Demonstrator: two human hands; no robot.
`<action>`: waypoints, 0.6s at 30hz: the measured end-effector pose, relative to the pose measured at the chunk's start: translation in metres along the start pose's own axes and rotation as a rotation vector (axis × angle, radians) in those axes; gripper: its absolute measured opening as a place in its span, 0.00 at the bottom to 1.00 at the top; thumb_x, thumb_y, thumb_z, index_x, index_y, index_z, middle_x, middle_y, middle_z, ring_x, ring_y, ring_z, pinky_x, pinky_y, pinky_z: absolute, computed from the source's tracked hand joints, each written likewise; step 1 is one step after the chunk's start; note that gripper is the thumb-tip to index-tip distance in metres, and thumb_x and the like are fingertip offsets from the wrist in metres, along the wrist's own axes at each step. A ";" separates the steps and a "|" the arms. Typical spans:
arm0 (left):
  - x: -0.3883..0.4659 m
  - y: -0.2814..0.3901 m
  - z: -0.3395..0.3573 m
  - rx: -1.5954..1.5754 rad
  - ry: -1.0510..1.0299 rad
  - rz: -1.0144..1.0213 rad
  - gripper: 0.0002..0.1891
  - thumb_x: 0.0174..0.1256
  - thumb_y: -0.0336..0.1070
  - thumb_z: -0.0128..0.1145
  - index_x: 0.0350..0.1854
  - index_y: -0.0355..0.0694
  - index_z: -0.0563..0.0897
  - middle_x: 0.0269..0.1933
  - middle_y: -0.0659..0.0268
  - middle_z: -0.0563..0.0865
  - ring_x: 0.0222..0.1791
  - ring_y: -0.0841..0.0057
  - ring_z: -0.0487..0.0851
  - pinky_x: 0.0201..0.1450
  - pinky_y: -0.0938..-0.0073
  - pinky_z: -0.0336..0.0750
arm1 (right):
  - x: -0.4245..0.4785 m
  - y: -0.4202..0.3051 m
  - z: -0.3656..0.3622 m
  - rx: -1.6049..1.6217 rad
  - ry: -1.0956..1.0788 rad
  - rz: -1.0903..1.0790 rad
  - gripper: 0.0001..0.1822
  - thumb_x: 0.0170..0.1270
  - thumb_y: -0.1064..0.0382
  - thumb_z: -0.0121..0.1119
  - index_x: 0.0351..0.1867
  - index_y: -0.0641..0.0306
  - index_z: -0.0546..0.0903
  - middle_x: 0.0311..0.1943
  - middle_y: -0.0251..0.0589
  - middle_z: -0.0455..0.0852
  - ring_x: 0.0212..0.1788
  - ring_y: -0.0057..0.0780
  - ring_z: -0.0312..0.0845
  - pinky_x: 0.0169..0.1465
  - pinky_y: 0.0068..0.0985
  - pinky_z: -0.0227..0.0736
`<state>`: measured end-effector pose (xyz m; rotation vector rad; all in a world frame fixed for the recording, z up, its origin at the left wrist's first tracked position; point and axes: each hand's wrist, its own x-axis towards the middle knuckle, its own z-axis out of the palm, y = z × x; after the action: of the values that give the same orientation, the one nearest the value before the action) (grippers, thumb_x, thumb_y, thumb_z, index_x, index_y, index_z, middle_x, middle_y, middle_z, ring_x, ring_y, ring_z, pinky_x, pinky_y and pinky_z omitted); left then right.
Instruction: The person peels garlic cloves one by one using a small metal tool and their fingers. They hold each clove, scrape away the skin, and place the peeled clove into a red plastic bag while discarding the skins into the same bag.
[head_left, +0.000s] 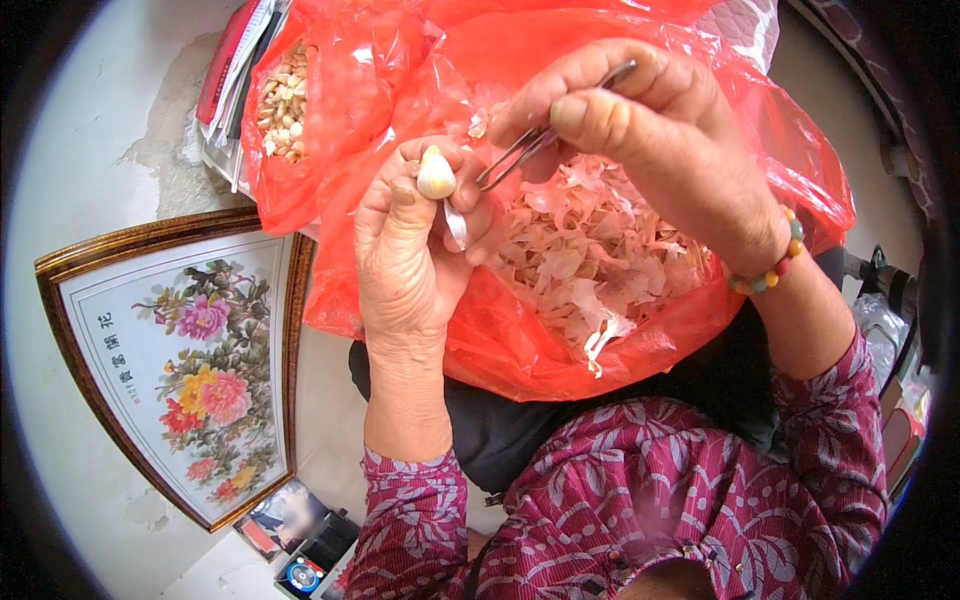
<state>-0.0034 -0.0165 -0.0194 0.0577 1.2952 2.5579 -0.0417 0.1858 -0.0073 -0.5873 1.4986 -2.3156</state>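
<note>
Between the thumb and fingers of my left hand (412, 247) is a pale garlic clove (436, 174), its pointed end up. A second whitish piece, perhaps another clove (454, 225), rests against the fingers just below it. My right hand (645, 135) grips metal tweezers (517, 156), whose tips are close to the left fingers. Under both hands a red plastic bag (495, 330) lies spread, holding a heap of papery garlic skins (585, 240). At the upper left, many peeled cloves (285, 105) lie in another part of red plastic; whether it is a separate bag I cannot tell.
Papers and booklets (232, 75) are stacked beside the cloves at the upper left. A framed flower picture (176, 225) is on the left by the wall. Below it are a photo (274, 517) and a small black device (304, 574). Clear plastic packaging (877, 322) lies at the far right.
</note>
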 end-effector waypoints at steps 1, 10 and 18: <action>0.001 0.000 0.001 -0.034 -0.038 -0.016 0.14 0.65 0.43 0.55 0.42 0.37 0.74 0.31 0.67 0.74 0.21 0.85 0.67 0.22 0.83 0.65 | 0.001 0.001 -0.001 0.026 0.022 0.006 0.09 0.66 0.63 0.51 0.41 0.66 0.78 0.41 0.47 0.83 0.43 0.28 0.80 0.46 0.25 0.75; -0.001 -0.003 0.002 -0.233 -0.095 -0.138 0.17 0.66 0.47 0.52 0.47 0.40 0.75 0.28 0.67 0.71 0.20 0.84 0.65 0.19 0.82 0.63 | 0.002 0.006 -0.001 0.198 0.037 -0.028 0.11 0.67 0.60 0.52 0.43 0.65 0.78 0.44 0.46 0.82 0.46 0.30 0.78 0.46 0.26 0.74; -0.003 -0.003 0.003 -0.292 -0.105 -0.183 0.18 0.66 0.48 0.52 0.46 0.37 0.75 0.27 0.67 0.71 0.19 0.85 0.64 0.18 0.83 0.62 | 0.005 0.009 -0.005 0.135 -0.049 -0.135 0.11 0.67 0.60 0.51 0.43 0.65 0.78 0.45 0.47 0.81 0.47 0.29 0.77 0.44 0.24 0.74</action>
<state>0.0003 -0.0130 -0.0199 0.0142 0.8381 2.5185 -0.0482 0.1834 -0.0166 -0.7226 1.3046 -2.4607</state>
